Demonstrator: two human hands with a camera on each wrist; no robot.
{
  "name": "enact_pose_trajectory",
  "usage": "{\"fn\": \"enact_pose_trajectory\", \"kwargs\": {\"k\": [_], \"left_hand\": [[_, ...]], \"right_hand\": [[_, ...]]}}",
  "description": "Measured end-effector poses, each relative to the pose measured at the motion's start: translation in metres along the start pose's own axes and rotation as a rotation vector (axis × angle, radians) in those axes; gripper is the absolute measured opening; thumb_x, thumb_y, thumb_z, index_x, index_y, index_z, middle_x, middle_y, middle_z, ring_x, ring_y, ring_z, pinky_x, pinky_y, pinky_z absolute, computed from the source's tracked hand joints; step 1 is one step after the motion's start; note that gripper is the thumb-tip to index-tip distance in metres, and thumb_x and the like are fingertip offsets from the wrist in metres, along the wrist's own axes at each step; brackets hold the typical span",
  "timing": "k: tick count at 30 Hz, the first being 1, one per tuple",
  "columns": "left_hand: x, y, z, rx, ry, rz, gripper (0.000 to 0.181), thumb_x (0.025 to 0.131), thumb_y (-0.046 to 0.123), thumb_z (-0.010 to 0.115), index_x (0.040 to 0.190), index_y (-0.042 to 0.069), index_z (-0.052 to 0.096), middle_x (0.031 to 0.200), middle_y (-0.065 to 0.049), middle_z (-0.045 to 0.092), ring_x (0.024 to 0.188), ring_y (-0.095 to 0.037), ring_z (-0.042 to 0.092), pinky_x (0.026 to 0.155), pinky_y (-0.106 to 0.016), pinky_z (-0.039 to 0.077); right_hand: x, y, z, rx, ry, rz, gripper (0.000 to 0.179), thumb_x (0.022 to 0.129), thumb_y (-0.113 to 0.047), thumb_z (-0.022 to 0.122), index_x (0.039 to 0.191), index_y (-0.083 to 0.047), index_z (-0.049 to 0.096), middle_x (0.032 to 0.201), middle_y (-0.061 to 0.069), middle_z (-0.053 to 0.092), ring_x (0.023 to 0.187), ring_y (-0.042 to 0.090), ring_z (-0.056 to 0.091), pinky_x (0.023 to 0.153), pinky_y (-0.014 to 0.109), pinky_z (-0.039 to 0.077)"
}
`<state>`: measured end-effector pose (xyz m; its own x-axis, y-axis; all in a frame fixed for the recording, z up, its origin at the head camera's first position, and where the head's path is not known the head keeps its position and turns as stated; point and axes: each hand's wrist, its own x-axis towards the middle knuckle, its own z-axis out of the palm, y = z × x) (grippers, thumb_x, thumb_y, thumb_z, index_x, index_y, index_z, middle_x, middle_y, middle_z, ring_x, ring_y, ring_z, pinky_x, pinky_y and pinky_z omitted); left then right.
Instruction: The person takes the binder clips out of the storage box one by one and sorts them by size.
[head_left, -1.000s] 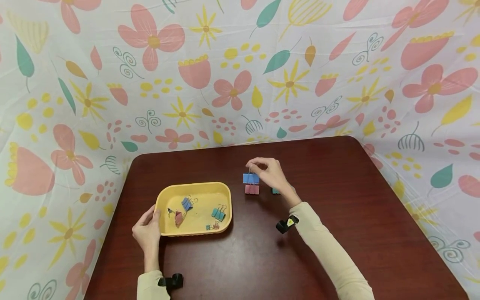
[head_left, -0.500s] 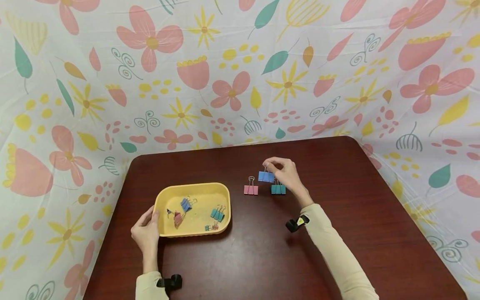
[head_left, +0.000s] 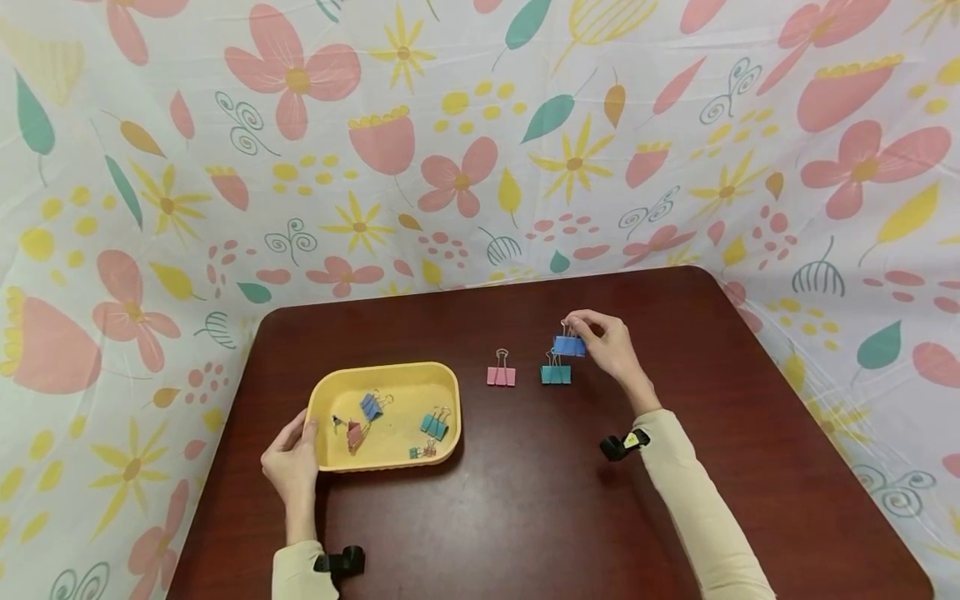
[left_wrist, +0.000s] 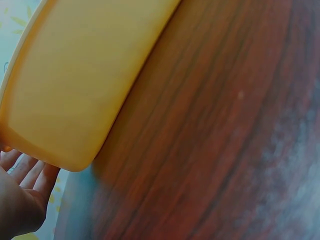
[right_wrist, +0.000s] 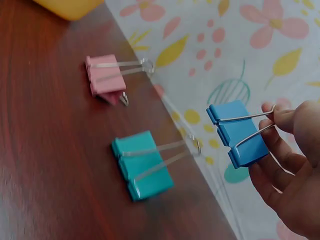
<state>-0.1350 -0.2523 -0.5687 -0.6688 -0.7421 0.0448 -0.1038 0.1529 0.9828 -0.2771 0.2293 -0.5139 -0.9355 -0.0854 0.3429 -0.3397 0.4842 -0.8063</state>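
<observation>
My right hand (head_left: 611, 346) pinches a blue binder clip (head_left: 569, 346) by its wire handle, up off the table. In the right wrist view the blue clip hangs clear of a teal binder clip (right_wrist: 142, 165) standing on the table. A pink binder clip (head_left: 501, 376) stands to the left of the teal one, handles up. My left hand (head_left: 292, 458) grips the left end of a yellow tray (head_left: 386, 465), thumb at the rim. In the left wrist view its fingers (left_wrist: 32, 175) lie against the tray's outer side, partly hidden.
Inside the tray lie another blue clip (head_left: 371, 407), a pink clip (head_left: 354, 435), a teal clip (head_left: 433, 427) and several small ones. A dark wooden table (head_left: 510, 517) carries everything. A flowered cloth (head_left: 465, 100) hangs behind the table's far edge.
My right hand has carried the blue binder clip rightward, from in front of the pink clip to above and right of the teal one. The left hand and tray stay put.
</observation>
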Motion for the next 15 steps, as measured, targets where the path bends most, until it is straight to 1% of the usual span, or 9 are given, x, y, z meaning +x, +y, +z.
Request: {"fn": "enact_pose_trajectory", "kwargs": {"k": [3,5,7,11,13,15], "left_hand": [[0.001,-0.001,0.0,-0.011,0.002,0.003,0.023,0.092,0.018,0.075,0.111,0.006,0.079,0.079,0.03,0.068,0.074,0.015,0.065,0.066,-0.005,0.051],[0.001,-0.002,0.0,-0.017,0.002,0.002,0.023,0.091,0.018,0.076,0.111,0.006,0.079,0.079,0.03,0.068,0.074,0.015,0.065,0.067,-0.005,0.051],[0.002,-0.003,0.0,-0.021,0.006,-0.001,0.023,0.091,0.018,0.076,0.11,0.006,0.08,0.079,0.028,0.069,0.074,0.014,0.065,0.067,-0.005,0.051],[0.002,-0.003,0.0,-0.022,0.009,-0.006,0.025,0.09,0.022,0.077,0.11,0.006,0.08,0.088,0.018,0.075,0.074,0.013,0.066,0.067,-0.005,0.052],[0.001,-0.002,0.001,-0.021,0.008,-0.007,0.026,0.09,0.023,0.078,0.11,0.006,0.08,0.091,0.013,0.076,0.075,0.013,0.066,0.068,-0.006,0.052],[0.001,-0.002,0.001,-0.018,0.008,-0.008,0.027,0.09,0.023,0.078,0.111,0.006,0.08,0.093,0.011,0.077,0.075,0.013,0.066,0.068,-0.006,0.052]], "right_hand": [[-0.004,0.008,-0.007,-0.018,0.019,0.016,0.021,0.103,-0.017,0.06,0.11,-0.003,0.075,0.094,0.019,0.072,0.082,0.012,0.058,0.064,0.019,0.04],[-0.007,0.012,-0.011,-0.03,0.023,0.035,0.023,0.104,-0.022,0.059,0.11,-0.007,0.075,0.095,0.015,0.072,0.082,0.008,0.056,0.066,0.019,0.04],[-0.009,0.017,-0.014,-0.035,0.027,0.057,0.024,0.104,-0.026,0.058,0.11,-0.009,0.075,0.096,0.013,0.071,0.083,0.008,0.056,0.067,0.021,0.041],[-0.014,0.028,-0.017,-0.05,0.017,0.096,0.028,0.105,-0.03,0.056,0.11,-0.01,0.074,0.098,0.013,0.071,0.086,0.011,0.057,0.071,0.024,0.041],[-0.017,0.034,-0.018,-0.065,0.01,0.118,0.028,0.105,-0.031,0.055,0.109,-0.01,0.074,0.098,0.014,0.071,0.087,0.013,0.058,0.071,0.023,0.041],[-0.02,0.039,-0.019,-0.082,0.002,0.137,0.029,0.106,-0.031,0.055,0.11,-0.01,0.074,0.099,0.014,0.071,0.086,0.015,0.057,0.069,0.023,0.041]]}}
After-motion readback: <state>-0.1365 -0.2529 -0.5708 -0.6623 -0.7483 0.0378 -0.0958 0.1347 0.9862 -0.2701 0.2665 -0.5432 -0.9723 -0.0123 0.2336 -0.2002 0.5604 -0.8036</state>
